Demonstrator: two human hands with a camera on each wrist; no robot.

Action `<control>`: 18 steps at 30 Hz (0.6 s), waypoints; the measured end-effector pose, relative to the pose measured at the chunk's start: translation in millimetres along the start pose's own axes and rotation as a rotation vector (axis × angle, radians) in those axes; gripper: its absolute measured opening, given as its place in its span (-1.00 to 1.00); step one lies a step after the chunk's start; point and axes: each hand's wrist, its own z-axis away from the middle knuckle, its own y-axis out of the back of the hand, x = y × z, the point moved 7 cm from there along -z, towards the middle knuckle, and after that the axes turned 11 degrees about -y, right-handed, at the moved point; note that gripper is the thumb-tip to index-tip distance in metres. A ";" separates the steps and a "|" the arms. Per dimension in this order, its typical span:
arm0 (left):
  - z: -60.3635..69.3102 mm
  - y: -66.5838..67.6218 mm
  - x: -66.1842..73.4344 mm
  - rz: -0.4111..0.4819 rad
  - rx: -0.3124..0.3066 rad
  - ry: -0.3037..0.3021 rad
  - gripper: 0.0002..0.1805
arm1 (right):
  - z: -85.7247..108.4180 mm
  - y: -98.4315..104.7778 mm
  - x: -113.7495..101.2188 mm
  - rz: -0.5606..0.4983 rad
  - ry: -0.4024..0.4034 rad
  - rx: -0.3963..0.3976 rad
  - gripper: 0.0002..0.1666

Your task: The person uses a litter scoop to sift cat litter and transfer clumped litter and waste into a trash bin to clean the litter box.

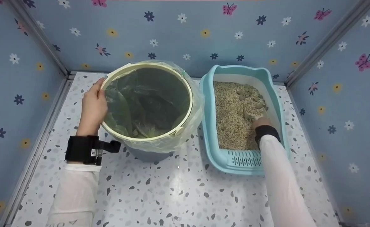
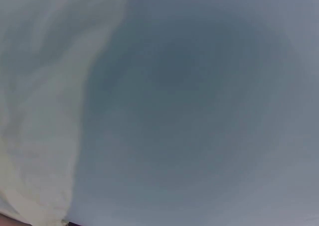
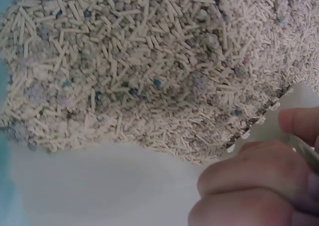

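My left hand [image 1: 94, 105] grips the left side of the pale yellow rim [image 1: 144, 138] of a round trash can. A thin, see-through trash bag [image 1: 118, 108] lines the can and hangs over its rim. On the right, my right hand [image 1: 262, 122] holds a pale litter scoop [image 1: 250, 114] inside the blue litter box [image 1: 208, 132]. In the right wrist view, curled fingers [image 3: 249, 181] and the thumb hold the scoop [image 3: 269, 126], its toothed edge against the pellet litter [image 3: 149, 71]. In the left wrist view only the can's grey side [image 2: 199, 111] and hanging bag [image 2: 40, 111] show.
Greyish clumps [image 1: 247, 92] lie at the back right of the litter. The box has a slotted front step [image 1: 243, 159]. Patterned blue walls [image 1: 185, 31] enclose the speckled floor [image 1: 159, 189] behind and on both sides.
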 end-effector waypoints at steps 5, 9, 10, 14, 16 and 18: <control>0.6 0.9 0.0 0.002 0.004 0.000 -0.48 | -4.0 -2.2 -2.1 0.020 -0.009 0.021 -0.62; 0.9 1.8 0.7 0.006 0.008 -0.002 -0.48 | -15.2 -5.2 -2.0 0.036 -0.026 0.020 -0.62; 0.9 1.8 0.7 0.007 0.009 -0.002 -0.48 | -22.1 -7.3 -0.3 0.044 -0.026 0.007 -0.63; 0.7 2.3 -0.3 0.001 0.011 0.004 -0.48 | -90.1 -26.3 19.4 0.138 0.058 0.010 -0.58; 0.8 2.4 -0.7 -0.002 0.013 0.007 -0.48 | -129.3 -37.4 33.1 0.152 0.072 0.024 -0.56; 0.5 2.2 -0.7 0.001 0.015 0.009 -0.48 | -153.2 -44.7 41.4 0.193 0.035 0.008 -0.52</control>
